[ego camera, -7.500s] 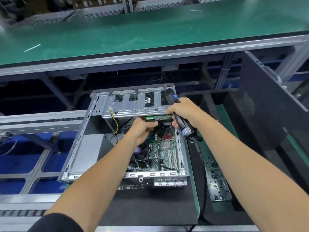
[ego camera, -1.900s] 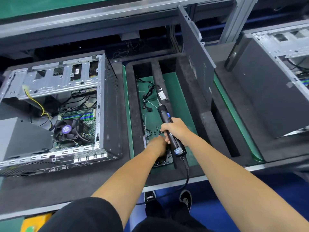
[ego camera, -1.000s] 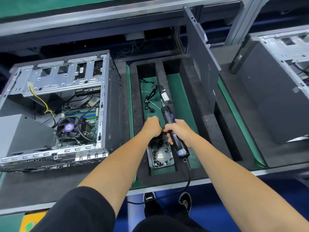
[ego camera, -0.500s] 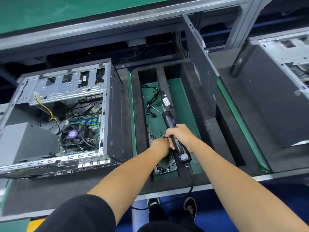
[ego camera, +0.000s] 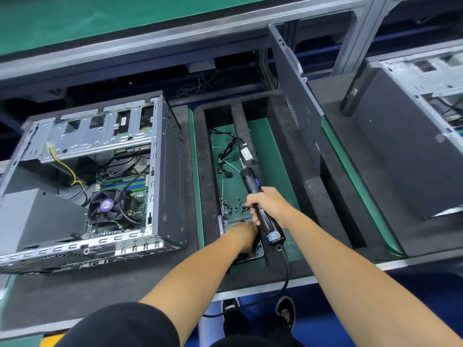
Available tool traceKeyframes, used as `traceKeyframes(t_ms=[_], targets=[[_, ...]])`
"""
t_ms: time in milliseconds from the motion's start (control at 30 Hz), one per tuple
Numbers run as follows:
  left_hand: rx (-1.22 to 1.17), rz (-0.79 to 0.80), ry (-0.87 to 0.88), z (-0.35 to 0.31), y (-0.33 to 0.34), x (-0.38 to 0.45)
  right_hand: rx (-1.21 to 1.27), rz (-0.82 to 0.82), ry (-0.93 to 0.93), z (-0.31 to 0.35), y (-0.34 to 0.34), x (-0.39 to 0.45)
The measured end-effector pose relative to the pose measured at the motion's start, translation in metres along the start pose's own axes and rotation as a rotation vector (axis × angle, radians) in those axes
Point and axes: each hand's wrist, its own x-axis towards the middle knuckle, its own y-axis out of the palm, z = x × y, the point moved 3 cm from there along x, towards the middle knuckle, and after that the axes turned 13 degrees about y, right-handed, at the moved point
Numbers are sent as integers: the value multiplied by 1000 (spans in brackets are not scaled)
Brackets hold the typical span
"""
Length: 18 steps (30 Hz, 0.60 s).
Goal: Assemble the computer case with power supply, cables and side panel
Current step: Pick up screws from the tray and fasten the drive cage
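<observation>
The open computer case (ego camera: 170, 186) lies on the black foam at the left, showing its motherboard, fan (ego camera: 106, 205) and grey power supply (ego camera: 37, 216). To its right, my right hand (ego camera: 270, 206) grips a black electric screwdriver (ego camera: 251, 181) that points away from me. My left hand (ego camera: 244, 236) reaches down into a small metal screw tray (ego camera: 221, 225); its fingertips are hidden inside. The dark side panel (ego camera: 298, 108) stands upright in a foam slot behind the tray.
Loose black screws (ego camera: 235, 209) and a bundle of black cables (ego camera: 225, 156) lie on the green mat beyond the tray. A second computer case (ego camera: 400, 151) stands at the right. The screwdriver's cord hangs over the bench's front edge.
My left hand has dipped back down into the screw tray after lifting toward the screwdriver tip. My right hand keeps holding the screwdriver in about the same place.
</observation>
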Motion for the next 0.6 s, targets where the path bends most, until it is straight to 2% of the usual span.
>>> traceKeyframes(t_ms=[300,600], targets=[[148,133,27,-4,-1,-1,-5,-9,1,0,1,-2],[63,32,59,-3,3,-4,-14,-14,0,1,2,-3]])
